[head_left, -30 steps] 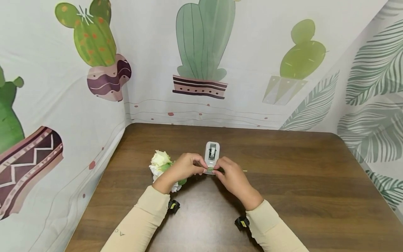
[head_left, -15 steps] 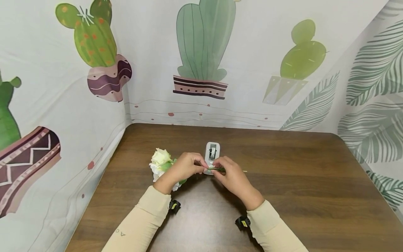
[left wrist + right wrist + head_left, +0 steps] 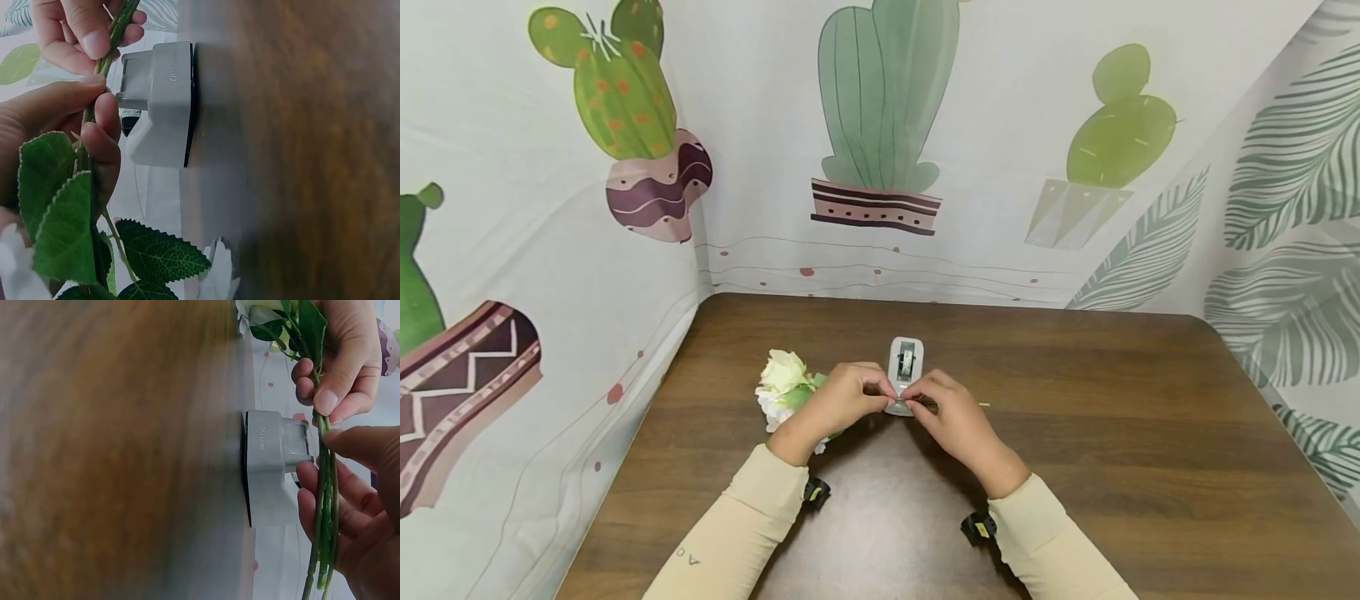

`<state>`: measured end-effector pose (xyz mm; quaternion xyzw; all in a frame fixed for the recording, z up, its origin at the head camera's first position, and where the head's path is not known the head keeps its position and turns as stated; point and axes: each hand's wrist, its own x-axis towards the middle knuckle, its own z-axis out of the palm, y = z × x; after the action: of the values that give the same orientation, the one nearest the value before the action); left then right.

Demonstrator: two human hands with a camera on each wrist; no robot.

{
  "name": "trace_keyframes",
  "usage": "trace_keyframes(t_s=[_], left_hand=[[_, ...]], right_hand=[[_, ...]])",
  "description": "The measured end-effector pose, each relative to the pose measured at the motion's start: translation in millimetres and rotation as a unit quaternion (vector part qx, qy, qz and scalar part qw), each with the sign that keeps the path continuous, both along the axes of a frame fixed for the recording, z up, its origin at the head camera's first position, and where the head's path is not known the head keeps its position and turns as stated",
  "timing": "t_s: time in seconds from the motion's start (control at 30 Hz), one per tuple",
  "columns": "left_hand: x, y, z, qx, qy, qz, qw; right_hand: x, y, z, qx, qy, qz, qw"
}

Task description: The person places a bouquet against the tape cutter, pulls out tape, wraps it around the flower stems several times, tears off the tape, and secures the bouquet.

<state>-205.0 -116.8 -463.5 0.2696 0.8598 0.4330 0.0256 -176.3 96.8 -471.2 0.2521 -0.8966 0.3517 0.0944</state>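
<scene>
A small bunch of artificial white flowers (image 3: pixel 782 377) with green stems (image 3: pixel 324 506) and serrated leaves (image 3: pixel 59 219) is held level over the brown table (image 3: pixel 1075 417). My left hand (image 3: pixel 842 398) pinches the stems near the leaves. My right hand (image 3: pixel 946 410) pinches the same stems a little further along, thumb on top. Both hands meet right at the front of a grey tape dispenser (image 3: pixel 905 367), which stands on the table; its cutter end (image 3: pixel 300 447) sits close to the stems. The stem ends (image 3: pixel 981 406) poke out to the right of my right hand.
Printed cactus and leaf cloth (image 3: pixel 887 125) walls the table on the left, back and right. A black wrist-camera mount (image 3: pixel 814 490) sits under my left sleeve and another mount (image 3: pixel 977 527) under my right.
My right hand's fingertips have crept slightly left along the stems toward the dispenser's cutter; the flowers and left hand have stayed in place.
</scene>
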Motion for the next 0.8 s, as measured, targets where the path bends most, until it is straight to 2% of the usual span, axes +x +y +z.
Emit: trace_keyframes(t_s=[0.17,0.27,0.47,0.67,0.8], left_hand=[[2.0,0.8,-0.1,0.002,0.016,0.002,0.9999],[3.7,1.2,-0.5,0.008,0.039,0.001,0.9992],[5.8,3.4,-1.2,0.007,0.081,0.000,0.9967],[6.3,3.4,-1.1,-0.002,0.062,0.005,0.9981],[6.4,3.0,-0.2,-0.005,0.045,0.011,0.9989]], right_hand=[[0.3,0.0,-0.2,-0.002,0.004,-0.001,1.000],[0.2,-0.6,0.0,0.004,0.010,-0.002,1.000],[-1.2,-1.8,1.4,0.036,0.064,0.002,0.997],[-4.7,-1.2,1.3,0.046,0.118,0.025,0.992],[-5.9,-0.2,0.7,0.045,0.133,0.033,0.990]])
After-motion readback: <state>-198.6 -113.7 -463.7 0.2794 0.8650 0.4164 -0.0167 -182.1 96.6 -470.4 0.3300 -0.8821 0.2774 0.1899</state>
